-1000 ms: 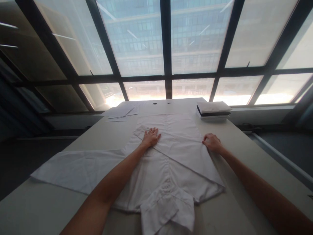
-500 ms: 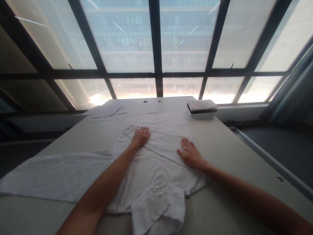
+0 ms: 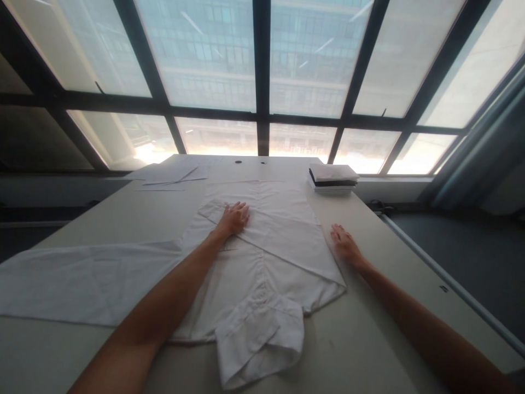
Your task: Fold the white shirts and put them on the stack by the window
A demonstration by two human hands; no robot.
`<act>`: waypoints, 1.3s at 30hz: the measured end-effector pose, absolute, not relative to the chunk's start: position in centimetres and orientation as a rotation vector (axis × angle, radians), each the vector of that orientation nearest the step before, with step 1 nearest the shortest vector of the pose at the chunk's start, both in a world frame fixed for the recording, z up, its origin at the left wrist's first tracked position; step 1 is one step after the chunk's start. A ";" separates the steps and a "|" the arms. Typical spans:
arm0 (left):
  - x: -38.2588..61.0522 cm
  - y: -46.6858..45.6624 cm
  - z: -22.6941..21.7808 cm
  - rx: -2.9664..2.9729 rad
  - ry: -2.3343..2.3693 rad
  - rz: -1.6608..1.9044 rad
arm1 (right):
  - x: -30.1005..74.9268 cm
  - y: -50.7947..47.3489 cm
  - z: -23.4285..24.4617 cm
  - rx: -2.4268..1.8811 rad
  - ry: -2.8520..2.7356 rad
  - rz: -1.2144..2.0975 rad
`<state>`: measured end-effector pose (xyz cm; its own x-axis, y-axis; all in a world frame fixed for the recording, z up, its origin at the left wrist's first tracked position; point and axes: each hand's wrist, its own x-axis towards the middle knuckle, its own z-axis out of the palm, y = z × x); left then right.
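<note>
A white shirt lies spread on the pale table, collar toward me. Its right sleeve is folded diagonally across the body; the left sleeve stretches out flat to the left. My left hand rests flat, fingers apart, on the end of the folded sleeve near the shirt's middle. My right hand lies flat and open on the bare table just beside the shirt's right edge, holding nothing.
A stack of folded white and dark garments sits at the table's far right. Loose paper sheets lie at the far left. Two small dark holes mark the far edge. Large windows stand beyond; floor drops off at the right.
My right hand went from a closed grip at the shirt's right edge to flat on the shirt, then slid right onto the bare table. My left hand stayed put.
</note>
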<state>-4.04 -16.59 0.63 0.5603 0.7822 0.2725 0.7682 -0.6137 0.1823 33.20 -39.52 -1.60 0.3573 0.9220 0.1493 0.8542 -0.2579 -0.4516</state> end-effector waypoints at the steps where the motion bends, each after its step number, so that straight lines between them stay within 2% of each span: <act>1: -3.7 -17.0 0.8 2.767 1.262 0.505 | 33.3 -39.6 -1.4 -2.116 -1.542 0.195; 6: -0.9 -20.6 1.6 2.879 0.730 0.400 | 30.1 -41.2 -1.0 -1.901 -1.864 0.172; 9: 0.4 -22.4 1.6 2.869 0.594 0.281 | 27.6 -42.8 -1.4 -1.998 -1.997 0.147; 15: 0.4 -22.5 1.3 2.823 0.631 0.179 | 26.7 -44.4 -1.5 -2.247 -1.901 -0.034; 19: 0.3 -22.3 1.2 2.837 0.633 0.188 | 27.2 -43.8 -0.6 -2.259 -1.811 0.043; 28: 0.3 -22.4 1.0 2.839 0.647 0.180 | 26.7 -43.0 -0.6 -2.003 -1.755 0.218; 39: 0.4 -23.0 1.7 2.825 0.698 0.158 | 25.1 -43.9 -1.4 -2.285 -1.835 0.131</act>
<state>0.42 -23.04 1.68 0.8810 0.4706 0.0500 0.4460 -0.8610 0.2445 25.12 -43.89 -1.37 0.2219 0.9732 0.0606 0.9547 -0.2042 -0.2165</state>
